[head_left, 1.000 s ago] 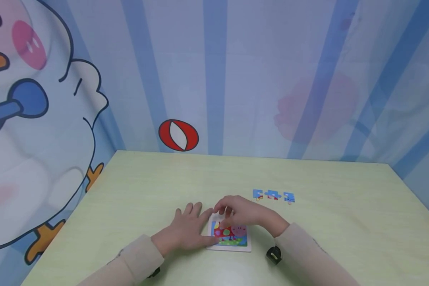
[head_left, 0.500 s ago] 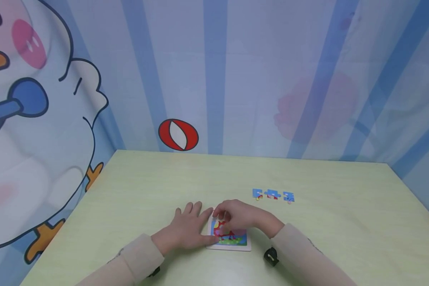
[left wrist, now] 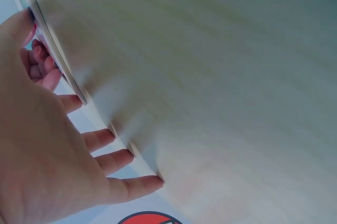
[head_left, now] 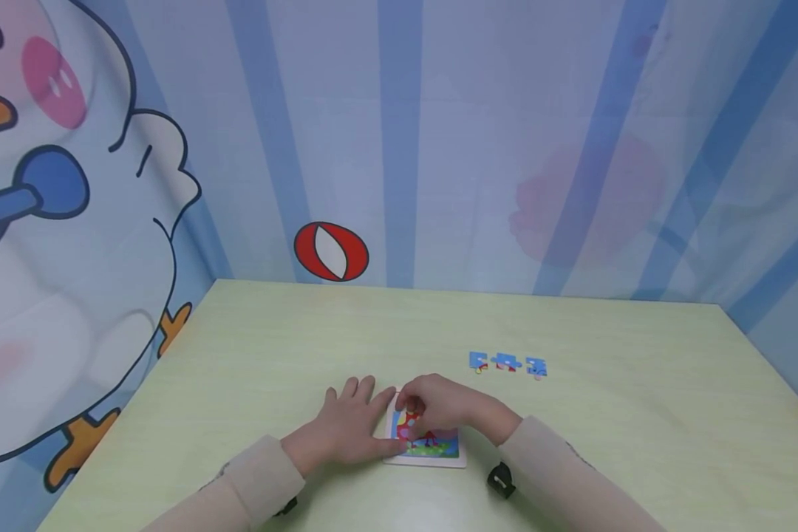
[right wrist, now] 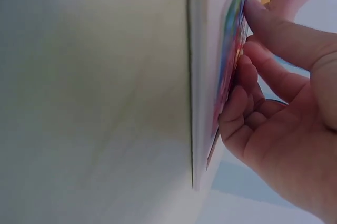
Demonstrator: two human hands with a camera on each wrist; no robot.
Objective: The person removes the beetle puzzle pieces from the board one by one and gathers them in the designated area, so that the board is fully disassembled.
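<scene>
Beneath the right grip (head_left: 444,403), its fingers curled, whether clamped on anything I cannot tell, lies the picture puzzle (head_left: 447,450). The left grip (head_left: 351,434), fingers apart, braces its side, seemingly for steadiness; beyond the right grip, three loose pieces (head_left: 507,361) sit handy.

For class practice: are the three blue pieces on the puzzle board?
No: the blue pieces lie on the table, beyond the puzzle board.

Left hand (head_left: 346,434) spread at a picture puzzle's (head_left: 442,450) left side, right hand (head_left: 444,403) over it, three blue pieces (head_left: 507,362) farther right on the counter (head_left: 612,384)
</scene>
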